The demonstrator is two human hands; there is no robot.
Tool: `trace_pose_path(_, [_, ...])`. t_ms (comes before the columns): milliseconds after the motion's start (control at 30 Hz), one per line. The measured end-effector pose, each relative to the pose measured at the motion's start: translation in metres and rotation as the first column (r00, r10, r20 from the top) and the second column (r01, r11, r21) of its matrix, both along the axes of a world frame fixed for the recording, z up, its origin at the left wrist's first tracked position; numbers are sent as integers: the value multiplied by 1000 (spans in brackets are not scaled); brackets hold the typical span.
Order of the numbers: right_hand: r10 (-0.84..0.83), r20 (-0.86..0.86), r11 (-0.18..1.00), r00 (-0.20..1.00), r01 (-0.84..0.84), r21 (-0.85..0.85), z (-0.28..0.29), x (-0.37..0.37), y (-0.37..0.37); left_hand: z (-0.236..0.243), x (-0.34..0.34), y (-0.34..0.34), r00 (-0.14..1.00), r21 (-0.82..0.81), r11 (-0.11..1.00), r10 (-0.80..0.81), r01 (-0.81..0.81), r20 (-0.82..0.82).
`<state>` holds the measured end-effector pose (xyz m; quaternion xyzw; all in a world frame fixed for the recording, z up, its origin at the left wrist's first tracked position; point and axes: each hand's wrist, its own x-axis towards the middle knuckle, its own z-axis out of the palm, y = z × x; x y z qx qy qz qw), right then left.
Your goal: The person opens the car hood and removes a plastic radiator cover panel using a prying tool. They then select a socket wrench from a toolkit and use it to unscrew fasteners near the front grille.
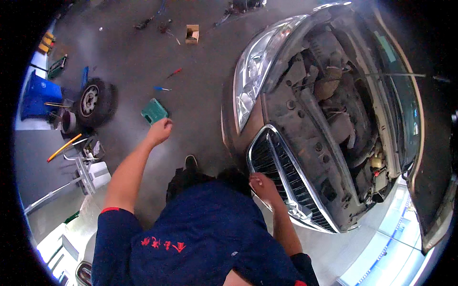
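My left hand (162, 129) is raised at centre left, fingers curled, with nothing visible in it; in the picture it overlaps the near end of a green plastic case (152, 108) on the floor. My right hand (261, 186) is low beside the chrome-framed grille (279, 176) of a car, its fingers bent and blurred; whether it touches the grille I cannot tell. The car's headlight (255, 66) and open engine bay (334, 119) fill the right side, under a raised bonnet (436, 176). My shoe (191, 162) shows below my left hand, slightly right.
A wheel (95, 100), blue bin (40, 95), yellow-handled bar (64, 147) and metal frame (83, 174) stand or lie at left. On the floor ahead are a blue-handled tool (162, 88), red-handled tool (174, 72), cardboard box (192, 34) and scattered parts (143, 24).
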<state>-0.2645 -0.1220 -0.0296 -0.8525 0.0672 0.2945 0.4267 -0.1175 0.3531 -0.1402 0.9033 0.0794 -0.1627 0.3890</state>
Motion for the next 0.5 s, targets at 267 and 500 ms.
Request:
trace_pose_path(267, [87, -32, 981, 996, -80, 178, 6, 105, 66, -40, -12, 31, 920, -38, 999, -24, 10, -391])
trace_pose_path(500, [91, 47, 937, 995, -101, 334, -56, 250, 114, -68, -93, 125, 866, 75, 994, 108, -81, -488])
